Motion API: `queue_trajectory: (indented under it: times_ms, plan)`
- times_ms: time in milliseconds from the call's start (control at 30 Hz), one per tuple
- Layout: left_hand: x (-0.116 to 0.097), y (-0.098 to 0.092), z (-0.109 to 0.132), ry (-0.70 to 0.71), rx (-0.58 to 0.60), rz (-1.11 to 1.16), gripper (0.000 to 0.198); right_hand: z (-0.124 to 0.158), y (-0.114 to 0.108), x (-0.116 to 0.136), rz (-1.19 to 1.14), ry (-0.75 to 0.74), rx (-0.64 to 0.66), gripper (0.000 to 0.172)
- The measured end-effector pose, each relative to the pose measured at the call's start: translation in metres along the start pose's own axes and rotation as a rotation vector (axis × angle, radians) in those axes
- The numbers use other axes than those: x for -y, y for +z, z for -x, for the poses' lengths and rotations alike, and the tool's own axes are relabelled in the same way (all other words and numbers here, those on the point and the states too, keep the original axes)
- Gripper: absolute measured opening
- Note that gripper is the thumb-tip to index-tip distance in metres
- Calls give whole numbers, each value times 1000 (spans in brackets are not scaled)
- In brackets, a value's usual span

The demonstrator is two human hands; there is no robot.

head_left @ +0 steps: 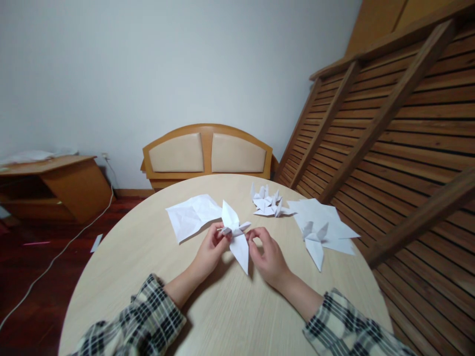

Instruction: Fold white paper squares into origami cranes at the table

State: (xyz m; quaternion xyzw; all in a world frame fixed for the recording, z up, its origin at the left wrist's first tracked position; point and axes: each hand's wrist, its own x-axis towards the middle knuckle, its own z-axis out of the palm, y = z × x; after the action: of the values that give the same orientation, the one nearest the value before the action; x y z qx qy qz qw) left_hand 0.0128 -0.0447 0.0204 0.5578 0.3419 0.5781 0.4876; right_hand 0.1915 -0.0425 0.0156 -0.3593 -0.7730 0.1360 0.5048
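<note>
A white folded paper crane (236,232), its two wings spread, is held above the round table (230,316). My left hand (212,248) pinches the crane's left end between thumb and fingers. Close to the crane's right side is my right hand (267,254), its fingers curled in and thumb near the fingertips; whether it grips the paper is too small to tell. A creased white sheet (193,215) lies to the left of the crane. Several finished-looking cranes (270,200) stand in a group behind and to the right.
White sheets (326,220) lie at the table's right, with another paper crane (314,240) on their near edge. Slatted wood panels (401,148) lean at the right. Behind the table stands a headboard (208,148); a desk (55,183) is at the left.
</note>
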Motion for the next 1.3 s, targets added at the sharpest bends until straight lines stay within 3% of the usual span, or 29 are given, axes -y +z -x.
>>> queue_trajectory:
  times_ms: [100, 167, 300, 400, 500, 567, 933, 1300]
  plan:
    - [-2, 1, 1, -32, 60, 16, 34, -1, -1, 1, -51, 127, -65, 21]
    - [-1, 1, 2, -46, 129, 16, 34, -3, -1, 2, -49, 137, -79, 23]
    - [5, -1, 4, -30, 145, -50, 34, -6, -1, 2, -25, 108, -25, 7]
    - [3, -6, 4, 84, 120, -283, 33, -6, -1, -1, 2, 132, 24, 12]
    - [-1, -12, 3, 284, 146, -628, 11, -4, -1, -2, 1, 122, 72, 12]
    - [-3, -14, 2, 359, 69, -714, 8, -3, 0, -3, -22, 126, 86, 13]
    - [-4, -5, 0, 245, -250, -404, 14, -5, 5, -1, -289, 261, -33, 24]
    - [2, 0, -2, -97, -256, 34, 30, -10, 6, 0, -439, 364, -106, 30]
